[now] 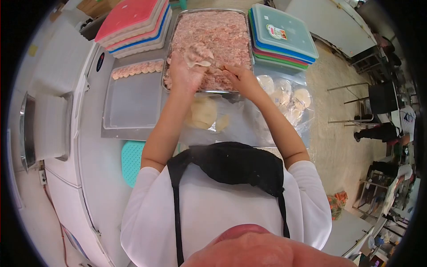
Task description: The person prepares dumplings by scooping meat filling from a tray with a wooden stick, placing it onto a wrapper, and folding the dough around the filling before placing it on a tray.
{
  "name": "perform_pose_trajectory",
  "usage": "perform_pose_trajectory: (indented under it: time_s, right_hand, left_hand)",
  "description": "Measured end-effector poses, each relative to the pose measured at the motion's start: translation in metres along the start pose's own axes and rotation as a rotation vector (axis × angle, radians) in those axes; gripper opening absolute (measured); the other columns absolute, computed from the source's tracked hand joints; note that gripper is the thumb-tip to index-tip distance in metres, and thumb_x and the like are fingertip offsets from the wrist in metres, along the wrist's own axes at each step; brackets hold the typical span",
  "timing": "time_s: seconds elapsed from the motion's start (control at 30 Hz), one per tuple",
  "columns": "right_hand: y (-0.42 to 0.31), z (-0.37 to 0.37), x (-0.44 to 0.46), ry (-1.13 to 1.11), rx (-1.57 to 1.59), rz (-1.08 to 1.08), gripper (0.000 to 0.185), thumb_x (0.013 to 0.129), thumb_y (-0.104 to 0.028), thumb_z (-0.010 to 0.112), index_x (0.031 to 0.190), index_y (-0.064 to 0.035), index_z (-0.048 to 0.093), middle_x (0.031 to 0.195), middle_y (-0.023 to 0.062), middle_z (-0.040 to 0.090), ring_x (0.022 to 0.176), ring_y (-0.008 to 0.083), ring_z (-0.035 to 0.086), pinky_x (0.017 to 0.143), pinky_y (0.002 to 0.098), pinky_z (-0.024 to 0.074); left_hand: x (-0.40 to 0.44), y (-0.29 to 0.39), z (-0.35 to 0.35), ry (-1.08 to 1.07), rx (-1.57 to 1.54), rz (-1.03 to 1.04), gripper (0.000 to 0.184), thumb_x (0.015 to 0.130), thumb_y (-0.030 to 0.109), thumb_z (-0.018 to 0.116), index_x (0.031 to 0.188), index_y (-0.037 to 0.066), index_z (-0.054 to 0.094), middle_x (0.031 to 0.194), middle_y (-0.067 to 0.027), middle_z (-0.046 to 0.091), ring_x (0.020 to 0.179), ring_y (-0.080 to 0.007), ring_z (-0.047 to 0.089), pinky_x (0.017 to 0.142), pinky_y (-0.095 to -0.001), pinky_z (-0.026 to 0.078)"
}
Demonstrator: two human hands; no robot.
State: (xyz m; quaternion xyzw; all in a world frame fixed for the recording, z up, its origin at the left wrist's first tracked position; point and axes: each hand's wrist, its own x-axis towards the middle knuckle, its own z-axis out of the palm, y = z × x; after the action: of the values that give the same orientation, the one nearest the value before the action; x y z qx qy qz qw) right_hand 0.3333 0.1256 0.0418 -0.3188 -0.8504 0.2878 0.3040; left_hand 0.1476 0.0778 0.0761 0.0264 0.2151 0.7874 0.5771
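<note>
A big metal tray (168, 84) is full of pink ground meat (218, 31). Over its near left part, my left hand (183, 76) holds a dumpling wrapper with meat filling (199, 54). My right hand (242, 79) is closed at the near right of the tray, around a thin utensil that I can barely see; its kind is hidden. Below the tray, a stack of round wrappers (203, 112) lies on plastic. To the left, a shallow translucent tray (133, 104) has a row of filled dumplings (137, 70) along its far edge.
Stacked lidded containers stand at the far left (133, 22) and far right (284, 33). Bagged round wrappers (284, 95) lie by my right forearm. A turquoise perforated stool or basket (132, 162) is below the table's left side. Other people (407, 122) are at the far right.
</note>
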Motion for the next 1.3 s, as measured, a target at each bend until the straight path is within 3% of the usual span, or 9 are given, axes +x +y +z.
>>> perform_pose_trajectory:
  time_s: [0.07, 0.17, 0.27, 0.57, 0.87, 0.97, 1.07, 1.17, 1.3]
  right_hand:
    - [-0.014, -0.04, 0.001, -0.218, -0.205, 0.028, 0.026, 0.091, -0.022, 0.056, 0.109, -0.0052, 0.065, 0.094, 0.015, 0.066, 0.087, 0.0339, 0.061, 0.076, 0.0386, 0.0489]
    - [-0.029, -0.068, -0.01, -0.177, -0.395, 0.005, 0.023, 0.089, -0.021, 0.057, 0.107, -0.0089, 0.065, 0.092, 0.0152, 0.064, 0.087, 0.0362, 0.06, 0.073, 0.0425, 0.049]
    - [-0.023, -0.059, -0.013, 0.016, -0.309, -0.058, 0.022, 0.089, -0.022, 0.057, 0.105, -0.0103, 0.066, 0.091, 0.0143, 0.064, 0.084, 0.0349, 0.061, 0.071, 0.0436, 0.0494]
    - [0.042, -0.026, -0.011, 0.069, -0.39, -0.189, 0.017, 0.084, -0.02, 0.06, 0.098, -0.0133, 0.064, 0.081, 0.0107, 0.063, 0.073, 0.0306, 0.063, 0.059, 0.0423, 0.0502]
    - [0.055, -0.072, 0.004, -0.279, -0.643, -0.054, 0.021, 0.085, -0.018, 0.058, 0.104, -0.012, 0.063, 0.085, 0.0134, 0.067, 0.08, 0.0326, 0.065, 0.065, 0.0456, 0.0502]
    - [0.026, -0.066, -0.002, -0.053, -0.267, -0.206, 0.019, 0.086, -0.018, 0.056, 0.102, -0.0109, 0.063, 0.085, 0.014, 0.067, 0.078, 0.0321, 0.065, 0.065, 0.044, 0.0507]
    - [0.034, -0.056, 0.004, -0.215, -0.313, -0.223, 0.019, 0.087, -0.018, 0.055, 0.102, -0.0108, 0.063, 0.085, 0.0133, 0.065, 0.078, 0.0322, 0.064, 0.065, 0.0431, 0.0507]
    - [0.003, -0.09, 0.012, -0.319, -0.604, -0.126, 0.019, 0.088, -0.018, 0.055, 0.104, -0.0111, 0.063, 0.081, 0.0126, 0.062, 0.077, 0.0326, 0.063, 0.064, 0.0429, 0.0504]
    - [-0.005, -0.069, 0.003, -0.177, -0.366, -0.246, 0.029, 0.083, -0.01, 0.052, 0.11, -0.0082, 0.062, 0.082, 0.0176, 0.063, 0.082, 0.0354, 0.064, 0.07, 0.0438, 0.051]
  left_hand:
    - [-0.005, -0.001, 0.001, -0.012, 0.031, 0.011, 0.041, 0.099, 0.036, 0.035, 0.116, 0.001, 0.049, 0.108, -0.0144, 0.058, 0.103, -0.0287, 0.056, 0.089, -0.045, 0.046]
    - [0.012, -0.01, -0.022, 0.051, 0.066, 0.072, 0.042, 0.096, 0.039, 0.04, 0.117, 0.003, 0.049, 0.109, -0.0121, 0.059, 0.103, -0.0291, 0.056, 0.087, -0.047, 0.046]
    - [-0.002, -0.021, -0.006, -0.003, 0.106, 0.086, 0.036, 0.094, 0.032, 0.048, 0.114, 0.003, 0.052, 0.109, -0.0104, 0.06, 0.102, -0.0286, 0.057, 0.086, -0.0458, 0.048]
    - [0.023, -0.042, -0.041, 0.024, 0.032, 0.036, 0.023, 0.087, 0.008, 0.05, 0.108, -0.001, 0.055, 0.106, -0.0138, 0.061, 0.103, -0.0299, 0.059, 0.09, -0.0438, 0.049]
    - [0.014, -0.035, -0.039, 0.03, 0.12, 0.189, 0.029, 0.096, 0.023, 0.04, 0.107, 0.0, 0.052, 0.1, -0.0153, 0.06, 0.095, -0.0298, 0.059, 0.09, -0.0431, 0.05]
    - [0.06, -0.023, -0.087, -0.615, -0.296, -0.232, 0.036, 0.096, 0.034, 0.043, 0.105, 0.001, 0.054, 0.093, -0.0125, 0.058, 0.089, -0.0279, 0.057, 0.09, -0.0434, 0.048]
    - [0.009, -0.04, 0.002, 0.097, 0.037, 0.111, 0.042, 0.092, 0.043, 0.049, 0.1, 0.003, 0.056, 0.09, -0.01, 0.057, 0.086, -0.0269, 0.055, 0.086, -0.0449, 0.047]
    - [0.024, -0.032, -0.023, 0.17, 0.083, 0.111, 0.044, 0.089, 0.048, 0.054, 0.099, 0.006, 0.056, 0.092, -0.0097, 0.057, 0.092, -0.0287, 0.054, 0.086, -0.0512, 0.043]
    - [0.011, -0.029, 0.006, 0.169, 0.127, 0.181, 0.051, 0.091, 0.041, 0.054, 0.123, 0.002, 0.046, 0.129, -0.0149, 0.048, 0.125, -0.0367, 0.04, 0.103, -0.059, 0.031]
